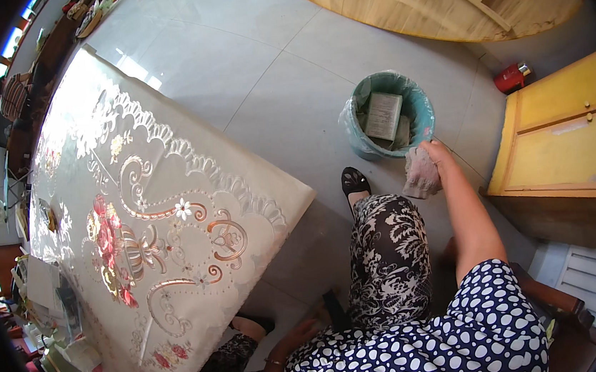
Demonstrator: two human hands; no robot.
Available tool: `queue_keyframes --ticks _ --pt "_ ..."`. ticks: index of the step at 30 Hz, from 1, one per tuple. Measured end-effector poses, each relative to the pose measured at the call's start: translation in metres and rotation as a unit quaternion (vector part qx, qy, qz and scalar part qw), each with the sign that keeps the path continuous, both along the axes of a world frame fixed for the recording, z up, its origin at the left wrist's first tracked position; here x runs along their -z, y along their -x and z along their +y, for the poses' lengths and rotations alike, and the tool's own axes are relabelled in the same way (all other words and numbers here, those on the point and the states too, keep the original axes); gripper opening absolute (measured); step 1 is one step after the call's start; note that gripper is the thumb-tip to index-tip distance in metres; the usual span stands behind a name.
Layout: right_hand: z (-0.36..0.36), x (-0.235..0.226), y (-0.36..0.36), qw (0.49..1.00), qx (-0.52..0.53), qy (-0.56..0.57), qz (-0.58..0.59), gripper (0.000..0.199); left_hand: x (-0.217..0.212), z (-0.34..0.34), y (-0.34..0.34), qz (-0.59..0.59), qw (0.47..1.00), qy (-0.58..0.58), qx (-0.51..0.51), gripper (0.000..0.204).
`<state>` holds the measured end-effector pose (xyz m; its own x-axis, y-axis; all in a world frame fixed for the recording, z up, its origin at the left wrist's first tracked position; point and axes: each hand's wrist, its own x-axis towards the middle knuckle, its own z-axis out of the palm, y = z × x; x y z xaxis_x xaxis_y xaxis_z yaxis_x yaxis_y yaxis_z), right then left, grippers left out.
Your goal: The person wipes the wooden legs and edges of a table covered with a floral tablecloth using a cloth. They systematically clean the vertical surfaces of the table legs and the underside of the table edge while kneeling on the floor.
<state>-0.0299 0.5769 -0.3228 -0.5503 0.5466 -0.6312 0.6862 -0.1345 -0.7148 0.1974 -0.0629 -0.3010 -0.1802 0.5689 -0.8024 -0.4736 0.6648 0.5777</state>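
My right hand is closed on a crumpled greyish-pink cloth, which hangs down beside a waste bin. The bin has a blue-green plastic liner folded over its rim. Inside it lies a pale printed box, with another light piece beside it. Low in the view, my left hand rests near my lap, close to a dark strap-like thing. Its fingers are in shadow, and whether they hold anything does not show.
A table with an embroidered cream cloth fills the left, with bottles and boxes along its far-left side. A yellow cabinet and a red canister stand at right. A round wooden tabletop leans at the top.
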Motion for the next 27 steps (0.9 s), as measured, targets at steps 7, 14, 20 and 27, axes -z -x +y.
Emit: queue_keyframes --ticks 7,14,20,27 --pt "-0.072 -0.005 0.097 0.992 0.0 0.08 0.094 0.023 0.007 -0.011 -0.008 -0.008 0.999 0.005 -0.045 0.058" --pt "-0.178 -0.026 0.224 0.973 -0.209 0.016 0.096 0.078 -0.005 -0.011 -0.001 -0.018 0.999 0.027 -0.035 0.061" --pt "-0.198 -0.07 0.198 0.909 -0.402 -0.077 0.082 0.077 -0.024 -0.001 0.005 -0.092 0.991 0.022 -0.096 0.061" --pt "-0.128 -0.202 0.093 0.902 0.034 0.219 0.372 0.046 0.037 -0.018 -0.035 0.095 0.994 -0.048 0.02 0.046"
